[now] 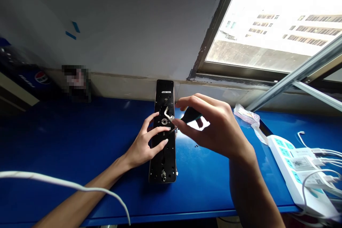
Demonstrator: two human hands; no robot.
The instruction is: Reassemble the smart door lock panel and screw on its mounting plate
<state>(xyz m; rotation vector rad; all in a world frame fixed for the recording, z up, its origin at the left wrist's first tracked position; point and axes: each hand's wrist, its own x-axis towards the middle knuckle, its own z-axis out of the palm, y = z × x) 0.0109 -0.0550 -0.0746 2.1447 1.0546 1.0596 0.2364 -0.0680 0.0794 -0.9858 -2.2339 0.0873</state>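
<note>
A long black door-lock panel [167, 156] lies on the blue table, its long side running away from me. It has several holes, a small label near the far end and a round fitting in the middle. A short white cable [167, 114] comes out of an opening in it. My left hand [145, 142] rests on the panel from the left, fingers spread over its surface. My right hand [213, 121] is closed around a screwdriver [190, 115] with a dark handle. The screwdriver's thin shaft slants down-left to the panel, by my left fingertips; its tip is hard to make out.
Tiny dark screws [196, 146] lie right of the panel. A white power strip [283, 164] with plugged-in adapters sits at the right, near a clear plastic bag [247, 115]. A white cable [66, 185] crosses the lower left. Behind are the wall and window [267, 35].
</note>
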